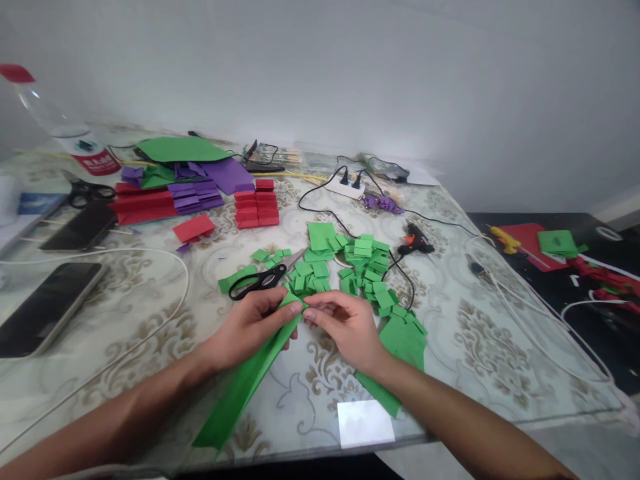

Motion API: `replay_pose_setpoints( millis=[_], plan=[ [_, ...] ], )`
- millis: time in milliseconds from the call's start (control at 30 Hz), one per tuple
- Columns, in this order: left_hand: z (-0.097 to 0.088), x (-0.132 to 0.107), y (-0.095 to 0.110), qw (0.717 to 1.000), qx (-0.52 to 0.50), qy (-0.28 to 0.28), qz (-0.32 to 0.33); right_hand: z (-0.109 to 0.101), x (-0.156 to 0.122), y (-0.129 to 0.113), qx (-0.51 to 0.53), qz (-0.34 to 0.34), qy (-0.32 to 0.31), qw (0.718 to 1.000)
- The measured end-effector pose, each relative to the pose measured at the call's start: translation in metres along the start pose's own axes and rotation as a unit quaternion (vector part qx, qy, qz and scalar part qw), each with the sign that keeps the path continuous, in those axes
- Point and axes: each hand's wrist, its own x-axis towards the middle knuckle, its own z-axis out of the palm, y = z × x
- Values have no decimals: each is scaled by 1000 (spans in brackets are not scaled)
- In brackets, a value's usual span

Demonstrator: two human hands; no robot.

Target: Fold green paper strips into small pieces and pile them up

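My left hand and my right hand meet fingertip to fingertip at the far end of a long green paper strip. Both pinch that end; the strip runs back toward me under my left wrist. Just beyond the fingers lie black-handled scissors and a heap of small green paper squares. A larger green sheet lies under my right wrist.
Red folded stacks and purple paper lie further back, with a glue gun, a power strip and trailing cables. Two phones lie at left, a bottle behind. The table edge is close to me.
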Motion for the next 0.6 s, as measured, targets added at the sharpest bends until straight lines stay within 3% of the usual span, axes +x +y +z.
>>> replay_pose_setpoints(
  millis=[600],
  plan=[
    [-2, -3, 3, 1000, 14, -10, 18, -5, 4, -2, 9, -4, -28, 1000]
  ],
)
